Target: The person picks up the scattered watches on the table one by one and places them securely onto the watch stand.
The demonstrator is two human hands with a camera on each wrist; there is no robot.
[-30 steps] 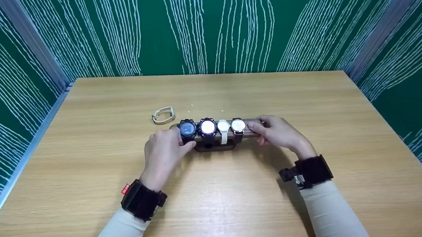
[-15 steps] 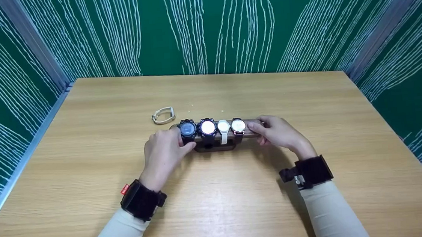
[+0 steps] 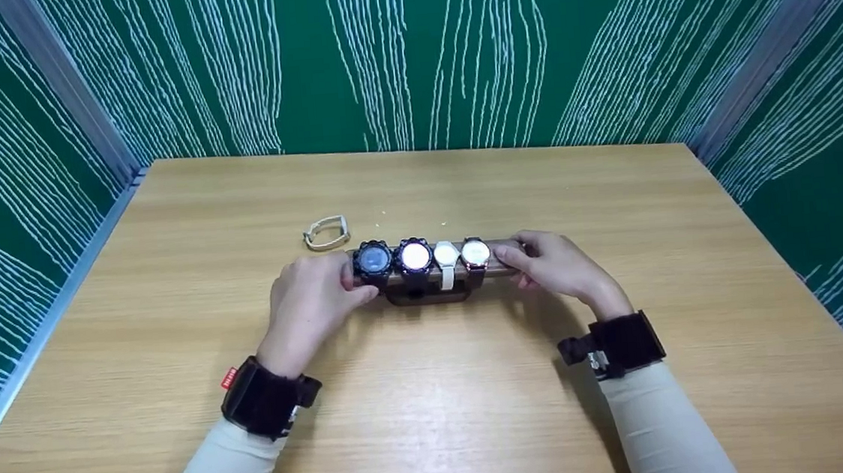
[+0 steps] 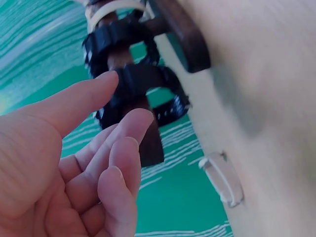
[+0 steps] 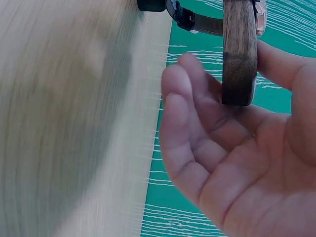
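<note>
A dark wooden watch stand (image 3: 499,269) has a horizontal bar above a low base (image 4: 190,42). Side by side on the bar sit several watches: a black digital watch (image 3: 373,258) at the left, a second black watch (image 3: 415,256), a white-strapped watch (image 3: 446,255) and a dark-strapped watch (image 3: 475,253). At the bar's left end is my left hand (image 3: 310,302), fingers loosely bent; in the left wrist view its thumb tip overlaps the digital watch's strap, contact uncertain. My right hand (image 3: 559,267) holds the bar's right end (image 5: 239,74) between thumb and fingers.
A pale wristband (image 3: 327,232) lies on the wooden table (image 3: 434,401) behind and left of the stand. Tiny white specks lie behind the stand. Green walls with white streaks enclose the table's back and sides.
My left hand has drawn a little to the left, its thumb sliding away from beneath the digital watch. The right hand and the stand hold their place.
</note>
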